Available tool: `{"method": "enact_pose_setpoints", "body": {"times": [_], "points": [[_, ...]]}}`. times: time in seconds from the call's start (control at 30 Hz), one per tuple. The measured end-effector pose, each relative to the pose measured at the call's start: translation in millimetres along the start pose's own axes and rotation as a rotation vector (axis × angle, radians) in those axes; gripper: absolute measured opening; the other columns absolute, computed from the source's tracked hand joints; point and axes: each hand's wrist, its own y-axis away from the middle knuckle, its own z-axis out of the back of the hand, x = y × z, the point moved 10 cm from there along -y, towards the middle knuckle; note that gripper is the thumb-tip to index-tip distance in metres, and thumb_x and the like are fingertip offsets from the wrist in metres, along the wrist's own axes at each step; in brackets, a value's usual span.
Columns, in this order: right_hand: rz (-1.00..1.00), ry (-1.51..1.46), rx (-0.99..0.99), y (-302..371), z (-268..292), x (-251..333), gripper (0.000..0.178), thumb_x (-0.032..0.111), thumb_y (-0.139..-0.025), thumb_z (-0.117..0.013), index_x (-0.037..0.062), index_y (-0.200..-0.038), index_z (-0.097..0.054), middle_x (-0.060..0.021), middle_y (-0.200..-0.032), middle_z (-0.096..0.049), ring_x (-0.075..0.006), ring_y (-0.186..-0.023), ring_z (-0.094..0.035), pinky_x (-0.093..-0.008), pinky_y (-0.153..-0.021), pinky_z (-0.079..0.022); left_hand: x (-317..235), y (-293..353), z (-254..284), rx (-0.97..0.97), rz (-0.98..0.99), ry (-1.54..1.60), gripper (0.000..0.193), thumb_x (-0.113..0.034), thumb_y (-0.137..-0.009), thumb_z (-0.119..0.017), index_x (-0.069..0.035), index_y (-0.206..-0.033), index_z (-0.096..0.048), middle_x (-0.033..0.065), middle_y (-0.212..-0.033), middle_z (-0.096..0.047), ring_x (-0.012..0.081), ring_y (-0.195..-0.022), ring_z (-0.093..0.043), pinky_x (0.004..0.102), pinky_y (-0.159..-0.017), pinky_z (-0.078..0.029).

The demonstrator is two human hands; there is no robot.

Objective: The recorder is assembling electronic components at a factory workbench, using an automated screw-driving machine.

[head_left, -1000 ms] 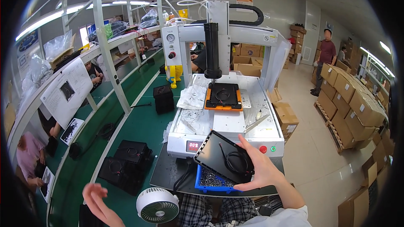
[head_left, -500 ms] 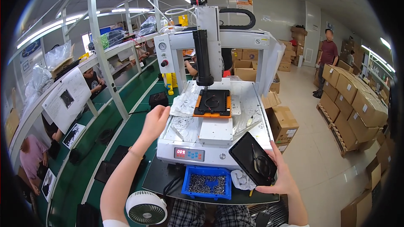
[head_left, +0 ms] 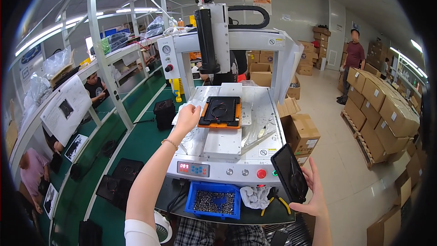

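Metal pieces (head_left: 210, 202), small and loose, lie in a blue bin (head_left: 213, 215) between the forearms, nearer the body than either hand, patches of its floor showing among them. Just right of the left hand (head_left: 187, 116), an orange-edged fixture (head_left: 221, 127) holds a flat black panel (head_left: 221, 102) with a thin cable (head_left: 220, 111) looped on top. The hands are well apart: the left has its fingers curled at the fixture's left edge, and whether they grip anything cannot be told; the right hand (head_left: 314, 193) clasps a second black panel (head_left: 287, 173), steeply tilted, between thumb and fingers. Left of the right hand, a crumpled white cloth (head_left: 255, 198) lies beside the bin, with yellow-handled pliers (head_left: 285, 206) next to it. Beyond and above the left hand hangs the black cylinder (head_left: 207, 41) of a white machine (head_left: 236, 163). The left forearm (head_left: 150, 177) partly hides a white fan (head_left: 164, 228); left of it, dark panels (head_left: 126, 170) lie on a green bench (head_left: 107, 164). Farther out beyond the right hand stand stacked cartons (head_left: 382, 109).
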Motion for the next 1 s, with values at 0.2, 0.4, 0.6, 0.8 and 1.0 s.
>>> {"method": "enact_pose_setpoints", "body": {"times": [0.2,0.4,0.6,0.8,1.0], "points": [[-0.049,-0.034,-0.039,7,15,-7,0.121,0.027,-0.052,-0.083,0.0011,-0.144,-0.01,-0.022,-0.128,-0.042,-0.0278,-0.117,-0.046,-0.0374,-0.1,-0.033,-4,0,-2,-0.051,-0.082,0.052,0.037,-0.024,-0.087,-0.048,0.01,-0.078,-0.06,0.0288,-0.078,-0.061,0.0421,-0.079,-0.06,0.0441,-0.072,-0.046],[-0.052,-0.086,-0.073,12,20,-16,0.121,0.029,-0.053,-0.083,0.0009,-0.144,-0.009,-0.0222,-0.129,-0.041,-0.0276,-0.116,-0.048,-0.0366,-0.1,-0.034,-1,15,-12,0.064,-0.049,-0.104,0.045,-0.033,-0.09,-0.044,0.007,-0.076,-0.06,0.0269,-0.075,-0.06,0.0408,-0.077,-0.06,0.0443,-0.071,-0.045],[-0.064,-0.101,-0.081,17,19,-22,0.12,0.029,-0.055,-0.082,0.0016,-0.145,-0.008,-0.0224,-0.13,-0.04,-0.0275,-0.117,-0.047,-0.0369,-0.1,-0.034,-33,22,-22,0.174,0.007,-0.143,0.064,-0.048,-0.088,-0.042,0.013,-0.082,-0.062,0.0327,-0.082,-0.06,0.0455,-0.082,-0.06,0.0459,-0.08,-0.046],[-0.023,-0.092,-0.073,18,22,-17,0.119,0.027,-0.056,-0.084,0.0032,-0.145,-0.007,-0.0228,-0.13,-0.04,-0.0278,-0.117,-0.046,-0.0374,-0.101,-0.033,-67,35,-47,0.323,0.122,-0.449,0.116,-0.081,-0.059,-0.055,0.015,-0.123,-0.041,0.0317,-0.11,-0.055,0.043,-0.107,-0.052,0.0456,-0.085,-0.045],[-0.055,-0.046,-0.071,-4,14,1,0.118,0.023,-0.056,-0.084,0.0038,-0.145,-0.008,-0.0233,-0.128,-0.042,-0.028,-0.115,-0.048,-0.0373,-0.098,-0.036,-75,40,-47,0.327,0.268,-0.576,0.127,-0.073,-0.052,-0.068,0.014,-0.133,-0.025,0.0293,-0.123,-0.047,0.0395,-0.115,-0.047,0.0439,-0.089,-0.044]]}}
